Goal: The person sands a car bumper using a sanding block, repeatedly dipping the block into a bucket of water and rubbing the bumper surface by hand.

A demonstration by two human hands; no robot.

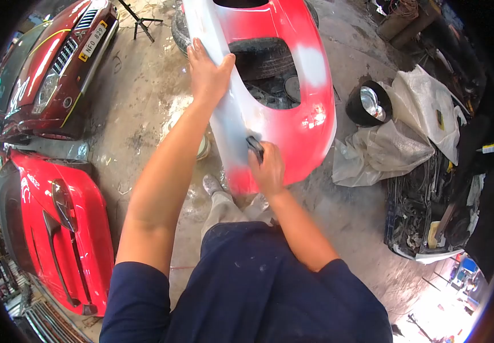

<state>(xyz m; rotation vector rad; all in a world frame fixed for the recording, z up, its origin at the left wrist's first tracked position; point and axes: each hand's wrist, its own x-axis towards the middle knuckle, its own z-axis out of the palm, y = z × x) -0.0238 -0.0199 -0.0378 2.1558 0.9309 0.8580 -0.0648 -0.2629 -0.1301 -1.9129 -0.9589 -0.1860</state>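
Note:
In the head view, a red car bumper [307, 134] with white and grey patches stands in front of me, with a large opening in its middle. My left hand [209, 74] lies on its pale left strip, fingers stretched forward and thumb apart, touching the surface. Lower down, my right hand [270, 166] is closed around a small dark piece of sandpaper [254, 146], which is against the greyish patch near the bumper's lower left part. The fingers partly cover the sandpaper.
A tyre [264, 60] shows through the bumper's opening. To the right are a black bucket [358, 108], crumpled plastic sheeting [401, 143] and an exposed engine [415, 217]. A dark red car [46, 74] and a red bumper [81, 200] stand left, with a black tripod [139, 22] behind.

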